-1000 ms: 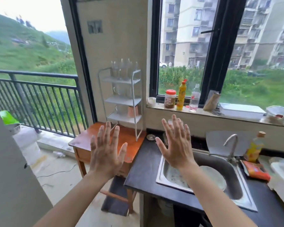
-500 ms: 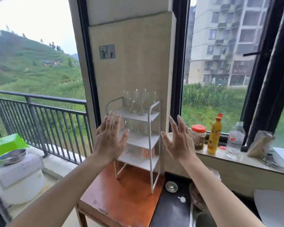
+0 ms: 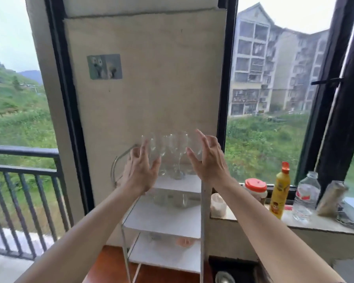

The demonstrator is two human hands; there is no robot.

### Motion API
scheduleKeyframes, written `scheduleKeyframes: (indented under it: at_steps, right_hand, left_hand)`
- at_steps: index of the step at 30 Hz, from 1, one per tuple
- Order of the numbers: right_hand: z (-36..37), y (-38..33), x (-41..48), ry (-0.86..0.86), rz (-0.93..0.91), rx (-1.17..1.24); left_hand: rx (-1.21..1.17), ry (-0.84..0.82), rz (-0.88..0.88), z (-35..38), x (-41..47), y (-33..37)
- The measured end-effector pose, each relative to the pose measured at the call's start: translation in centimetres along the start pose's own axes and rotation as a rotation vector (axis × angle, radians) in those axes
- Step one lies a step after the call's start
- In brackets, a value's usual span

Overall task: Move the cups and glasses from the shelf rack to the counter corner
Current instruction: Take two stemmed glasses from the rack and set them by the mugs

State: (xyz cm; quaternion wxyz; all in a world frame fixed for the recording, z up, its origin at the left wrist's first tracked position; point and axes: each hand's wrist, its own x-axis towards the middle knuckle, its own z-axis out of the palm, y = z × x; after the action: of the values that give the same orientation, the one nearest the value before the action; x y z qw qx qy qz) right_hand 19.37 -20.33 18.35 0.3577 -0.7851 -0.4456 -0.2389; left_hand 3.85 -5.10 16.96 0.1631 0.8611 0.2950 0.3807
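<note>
Standing on the top tier of the shelf rack [image 3: 166,220], the wine glasses [image 3: 177,148] remain upright and unmoved. Your left hand [image 3: 140,172] and right hand [image 3: 208,162], level with the middle tier half a second ago, now flank them, fingers spread wide and gripping nothing. Contact cannot be confirmed. A yellow bottle [image 3: 279,193] stands on the windowsill [image 3: 319,224] beyond.

- Soft overcast daylight floods in through the window [image 3: 274,129], and we get no hard shadows.
- The sky [image 3: 8,27] blows out almost white.
- We see the wine glasses [image 3: 177,150] hazy and smeared, the bottles [image 3: 306,199] soft too.
- The window frame [image 3: 345,99] leans and bows at our right edge.
</note>
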Motion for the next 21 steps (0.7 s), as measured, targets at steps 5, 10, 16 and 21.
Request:
scheduleKeyframes:
  at_steps: [5, 10, 16, 21]
  right_hand:
    - [3.0, -1.5, 4.1, 0.049, -0.005, -0.103]
    - [4.9, -1.8, 4.4, 0.113, -0.004, -0.14]
    - [4.7, -1.6, 3.4, 0.159, 0.013, -0.055]
    - [3.9, -1.9, 2.5, 0.17, 0.019, 0.023]
  left_hand:
    - [-0.035, -0.029, 0.11, 2.6, 5.5, -2.1]
    - [-0.094, 0.01, 0.164, 4.5, 6.2, -2.7]
    - [-0.202, 0.051, 0.192, 4.4, 5.1, -2.9]
    - [-0.316, 0.001, 0.198, 4.2, 4.1, -2.7]
